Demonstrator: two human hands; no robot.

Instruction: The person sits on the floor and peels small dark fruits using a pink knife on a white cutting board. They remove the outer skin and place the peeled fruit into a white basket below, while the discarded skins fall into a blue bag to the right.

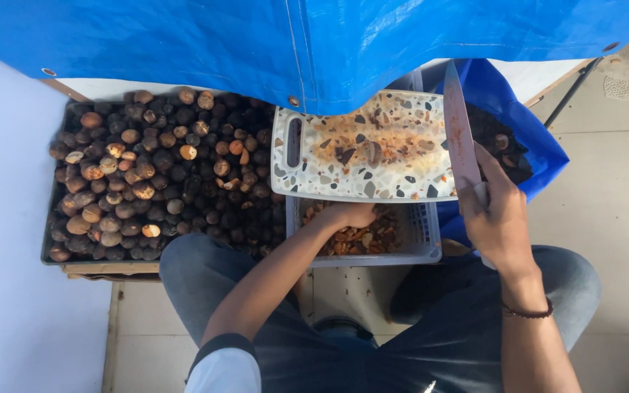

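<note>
1. Speckled plastic cutting board (373, 149) sits across the top of a white slatted basket (424, 233), stained orange-brown, scraps on it. No counter in view; everything is at floor level between my knees.
2. Right hand (500, 218) is wrapped tight around the handle of a long knife (459, 131); the blade points away from me along the board's right edge, smeared red-brown.
3. Left hand (349, 215) is down in the basket under the board's near edge, among the cut brown pieces (373, 236). Fingers curled; I can't tell whether it has hold of anything.
4. Risk, my read: the board only rests on the basket rim. A push from the left hand below could tip it toward the blade.
5. Risk: the knife is close to the blue bag (525, 109) of dark husks (500, 142); a slip could slash the bag.
6. Around: a big dark tray (46, 247) of brown nuts (154, 175) on my left, touching the basket. A blue tarp (293, 44) overhangs and hides the board's far edge.
</note>
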